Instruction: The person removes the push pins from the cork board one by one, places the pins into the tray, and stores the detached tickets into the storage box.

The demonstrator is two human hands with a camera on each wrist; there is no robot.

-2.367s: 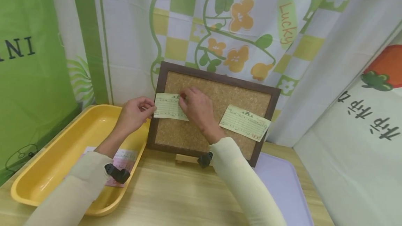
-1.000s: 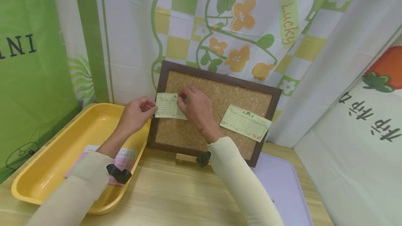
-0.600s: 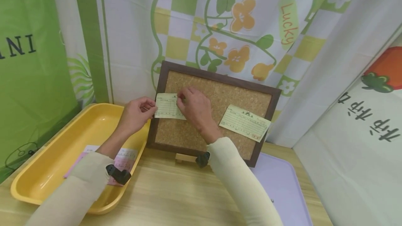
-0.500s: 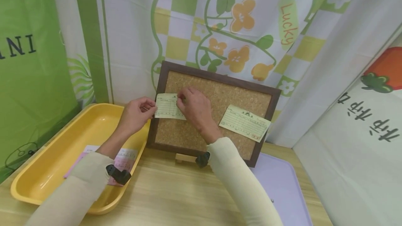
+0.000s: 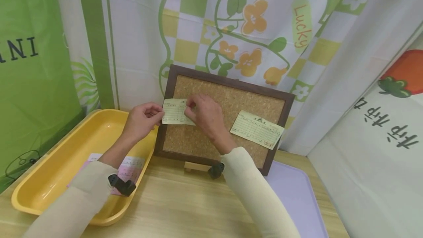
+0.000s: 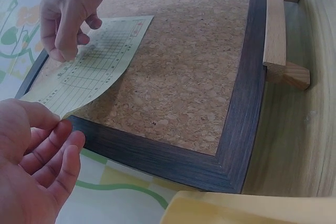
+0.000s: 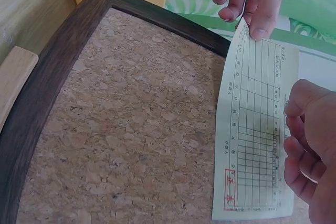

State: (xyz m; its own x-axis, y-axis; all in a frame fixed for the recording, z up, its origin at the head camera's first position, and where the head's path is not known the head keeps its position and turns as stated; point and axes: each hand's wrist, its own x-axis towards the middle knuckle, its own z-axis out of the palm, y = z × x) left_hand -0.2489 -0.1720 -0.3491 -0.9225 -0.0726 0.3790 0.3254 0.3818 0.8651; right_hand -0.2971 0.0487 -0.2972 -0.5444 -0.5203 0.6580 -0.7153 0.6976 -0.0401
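Note:
A pale yellow printed receipt slip (image 5: 173, 113) lies against the left part of a dark-framed corkboard (image 5: 198, 140). My left hand (image 5: 142, 118) pinches the slip's left end between thumb and forefinger; the left wrist view shows this hand (image 6: 37, 161) holding that end raised off the frame. At the slip's top middle my right hand (image 5: 208, 115) has thumb and forefinger brought together, the other fingers curled. Whatever sits between those fingertips is hidden, also in the right wrist view, where the hand (image 7: 315, 135) covers the slip's edge. A second slip (image 5: 257, 131) hangs on the board's right side.
A yellow tray (image 5: 99, 118) with pink and white slips (image 5: 130, 170) in it stands at left, under the left forearm. A lilac tray (image 5: 294, 186) lies at right. The board leans on a wooden stand (image 5: 195, 166), before a patterned curtain (image 5: 138, 28).
My left hand keeps its pinch on the slip's end. My right hand stays at the slip's top, its fingertips having shifted slightly left and, lately, a little down. The slip hardly moves.

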